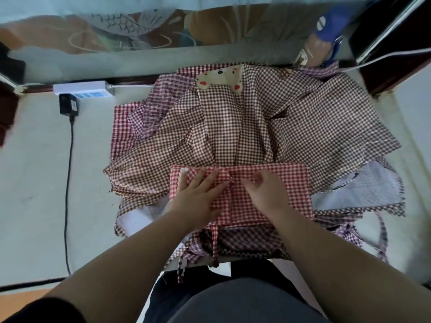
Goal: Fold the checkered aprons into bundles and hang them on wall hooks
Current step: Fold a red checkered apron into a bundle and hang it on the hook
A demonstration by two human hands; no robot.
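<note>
red apron [286, 187] folded straight-edged under flat left hand [198, 197].

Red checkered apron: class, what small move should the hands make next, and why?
Probably fold the right half over the left. The red apron lies as a flat rectangle on the brown checkered apron, the left hand presses its left half flat, and the right hand sits at the middle crease, so a narrowing fold seems due.
</note>
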